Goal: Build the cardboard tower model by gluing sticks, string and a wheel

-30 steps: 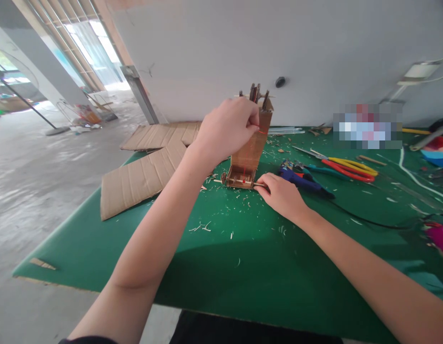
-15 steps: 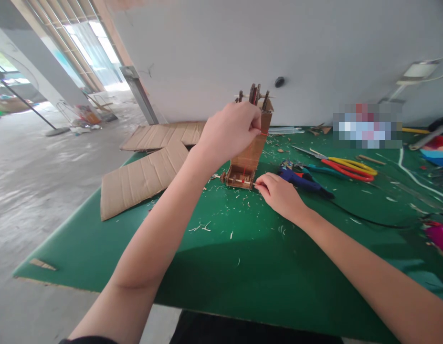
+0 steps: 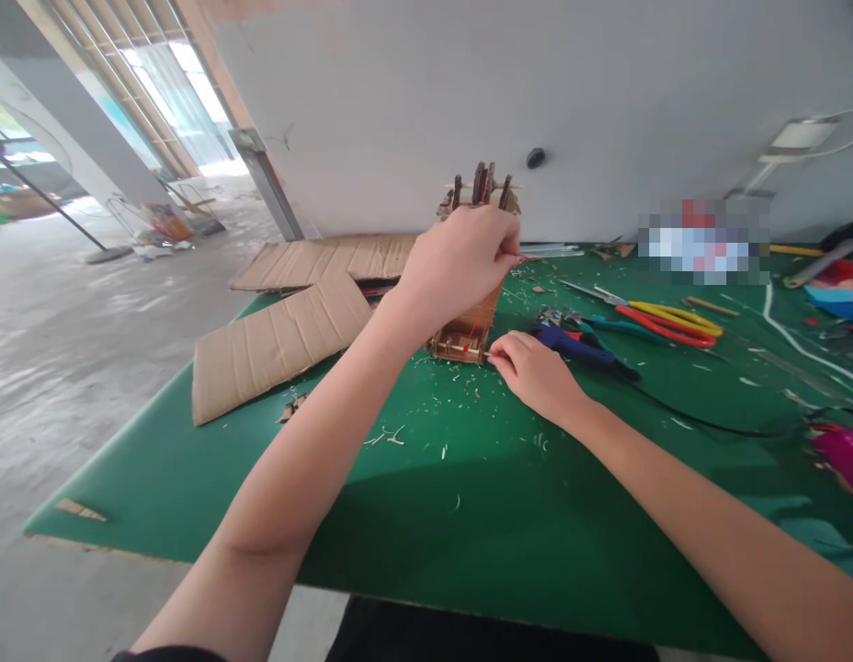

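Note:
In the middle of the table stands a small cardboard model [image 3: 474, 324] with an upright back and a low open box at its foot. Discs on a thin stick [image 3: 480, 187] top it. My left hand [image 3: 460, 262] is closed in a pinch in front of the upright, hiding much of it; a bit of red string [image 3: 529, 259] shows at the fingertips. My right hand [image 3: 537, 372] pinches the right end of the wooden stick [image 3: 469, 348] that runs through the box. Red string also shows on that stick.
Cardboard pieces [image 3: 281, 354] lie to the left. To the right are a blue glue gun [image 3: 584, 349] with a black cord, red-and-yellow-handled scissors [image 3: 667, 317] and a white cable [image 3: 802, 340]. Scraps litter the green tabletop [image 3: 413, 515]. A grey wall [image 3: 413, 110] rises behind.
My left hand has moved right and slightly down, across the upright, still pinched. My right hand stays at the stick's end. A small cardboard scrap beside my left forearm now shows more.

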The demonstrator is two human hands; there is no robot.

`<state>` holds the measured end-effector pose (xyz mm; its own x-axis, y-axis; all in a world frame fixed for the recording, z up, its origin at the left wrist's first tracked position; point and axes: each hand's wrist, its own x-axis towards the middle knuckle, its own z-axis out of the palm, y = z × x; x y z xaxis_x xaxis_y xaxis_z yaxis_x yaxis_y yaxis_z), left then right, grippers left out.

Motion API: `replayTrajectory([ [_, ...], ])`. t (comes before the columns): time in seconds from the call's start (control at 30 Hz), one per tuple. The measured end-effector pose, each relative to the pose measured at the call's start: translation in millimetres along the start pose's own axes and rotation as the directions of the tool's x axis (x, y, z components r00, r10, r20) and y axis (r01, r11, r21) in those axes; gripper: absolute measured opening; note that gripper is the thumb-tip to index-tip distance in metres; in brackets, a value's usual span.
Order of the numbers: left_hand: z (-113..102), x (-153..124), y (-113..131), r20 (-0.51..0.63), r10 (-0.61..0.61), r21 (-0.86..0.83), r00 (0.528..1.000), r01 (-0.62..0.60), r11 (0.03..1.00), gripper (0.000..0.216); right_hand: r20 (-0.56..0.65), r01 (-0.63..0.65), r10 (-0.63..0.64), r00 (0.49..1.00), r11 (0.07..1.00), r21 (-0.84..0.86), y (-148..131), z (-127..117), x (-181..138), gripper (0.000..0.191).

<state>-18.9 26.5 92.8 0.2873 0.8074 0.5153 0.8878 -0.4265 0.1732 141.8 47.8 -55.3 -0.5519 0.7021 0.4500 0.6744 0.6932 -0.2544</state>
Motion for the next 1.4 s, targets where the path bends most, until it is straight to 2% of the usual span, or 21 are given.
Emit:
replayTrajectory([
  [0.4,6.7,0.6,1.4,0.053,-0.037,-0.007,0.998,0.037,0.999,0.023,0.009,0.016,-0.016,1.000,1.000,-0.009,0.7,1.1,0.7,0.007],
  [0.97,9.5,1.8,-1.7,0.062,-0.054,0.006,0.997,0.054,0.999,0.023,0.011,0.015,-0.015,1.000,1.000,0.001,-1.0,0.2,-0.1,0.007],
  [1.1,8.7,1.5,-2.5,0.069,-0.060,-0.002,0.996,0.060,0.998,0.022,-0.004,-0.022,0.022,1.000,1.000,0.019,-4.3,-2.2,-1.2,0.013],
  [1.4,6.8,0.9,-3.4,0.078,-0.073,-0.002,0.994,0.073,0.997,0.023,0.052,-0.002,0.003,0.999,1.000,-0.025,-2.0,0.0,-0.5,0.022],
])
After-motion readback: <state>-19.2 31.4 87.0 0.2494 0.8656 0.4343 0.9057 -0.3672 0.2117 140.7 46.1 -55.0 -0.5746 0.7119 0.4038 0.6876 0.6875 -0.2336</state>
